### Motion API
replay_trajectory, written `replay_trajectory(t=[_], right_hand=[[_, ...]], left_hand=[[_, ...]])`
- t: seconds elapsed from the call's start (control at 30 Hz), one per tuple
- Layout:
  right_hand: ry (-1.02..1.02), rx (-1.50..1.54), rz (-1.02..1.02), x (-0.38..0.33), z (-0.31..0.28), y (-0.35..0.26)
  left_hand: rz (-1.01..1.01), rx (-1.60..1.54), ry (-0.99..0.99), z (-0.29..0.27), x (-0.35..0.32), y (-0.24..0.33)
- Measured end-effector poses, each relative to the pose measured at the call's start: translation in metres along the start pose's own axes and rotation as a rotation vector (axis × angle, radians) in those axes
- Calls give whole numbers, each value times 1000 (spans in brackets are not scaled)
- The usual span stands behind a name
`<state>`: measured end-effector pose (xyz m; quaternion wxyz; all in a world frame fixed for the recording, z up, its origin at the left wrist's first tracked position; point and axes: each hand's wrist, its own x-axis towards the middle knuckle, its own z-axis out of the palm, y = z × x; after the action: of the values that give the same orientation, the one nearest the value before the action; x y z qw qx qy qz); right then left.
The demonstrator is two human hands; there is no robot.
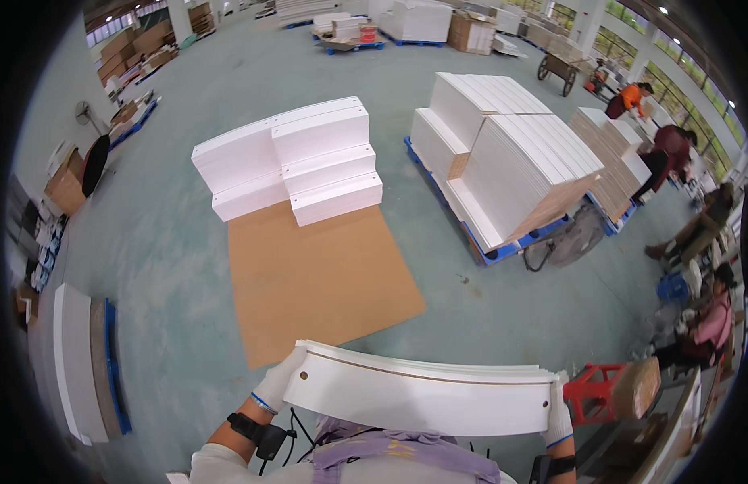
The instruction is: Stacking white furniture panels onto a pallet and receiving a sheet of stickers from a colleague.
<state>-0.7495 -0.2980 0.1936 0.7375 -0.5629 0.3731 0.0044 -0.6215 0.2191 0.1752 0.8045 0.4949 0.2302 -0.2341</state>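
Observation:
A stack of long white panels [422, 397] is held level across the front of my body. The top panel has a small round hole near each end and a thin brown line along its far edge. My left hand [279, 381], in a white glove with a blue cuff edge, is closed on the stack's left end. On the right end my right hand [560, 415], gloved the same way, is closed too; its fingers are partly hidden. Ahead, similar white panels [325, 153] are piled in steps at the far edge of a brown cardboard sheet [321, 282] on the floor.
To the right, large white panel stacks [543, 153] stand on a blue pallet [491, 256]. A red stool [595, 393] is close by my right hand. More panels [79, 363] stand at the left. Several people work along the right side, one in a pink top [712, 319].

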Motion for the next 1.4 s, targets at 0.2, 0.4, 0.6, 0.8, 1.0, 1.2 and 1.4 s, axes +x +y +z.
replay_trajectory(t=[0.2,0.4,0.6,0.8,1.0,1.2,1.4], right_hand=[[-209,-75,66,169,41,-78],[-138,-400,27,293,91,-131],[-275,-251,145,396,132,-219],[-308,-448,154,562,175,-266],[-379,-694,194,656,275,-352],[-474,-804,234,783,353,-352],[-682,-988,170,841,469,-332]], left_hand=[[55,-155,131,41,58,12],[139,-223,248,72,145,49],[148,-268,359,125,231,81],[231,-321,467,185,316,102],[237,-516,516,227,384,108],[290,-521,652,231,446,155],[359,-417,754,168,515,223]])
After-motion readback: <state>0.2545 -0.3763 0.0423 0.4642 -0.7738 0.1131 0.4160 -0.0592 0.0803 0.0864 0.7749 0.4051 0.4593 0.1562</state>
